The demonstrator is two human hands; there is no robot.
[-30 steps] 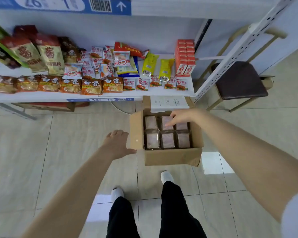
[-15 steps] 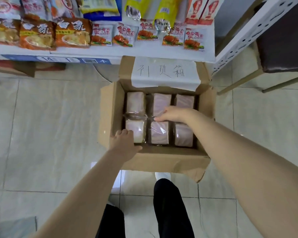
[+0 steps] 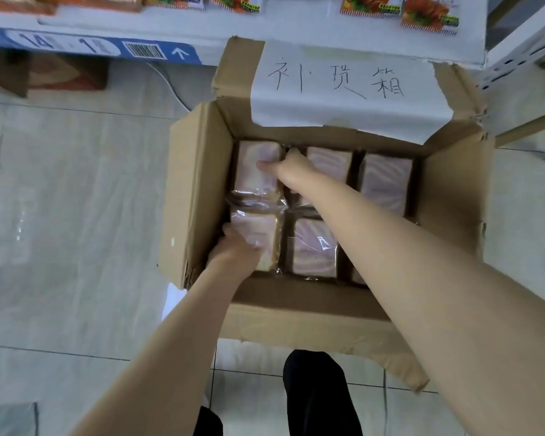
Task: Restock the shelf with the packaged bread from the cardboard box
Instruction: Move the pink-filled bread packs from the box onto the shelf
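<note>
An open cardboard box stands on the floor below the white shelf. Inside lie several clear-wrapped packs of pink-marbled bread in two rows. My left hand is inside the box, its fingers closed around the near-left bread pack. My right hand reaches across and grips the far-left bread pack, thumb on its top face. Other packs lie at the far middle, far right and near middle. My right forearm hides the near-right pack.
A white paper label with handwriting covers the box's rear flap. Small snack packets line the shelf's front edge. A brown box sits under the shelf at left. A perforated white upright and chair legs stand at right. My legs are below.
The camera has moved down closer to the box. My left hand went from the box's left wall onto the near-left pack. My right hand shifted from the middle pack to the far-left pack.
</note>
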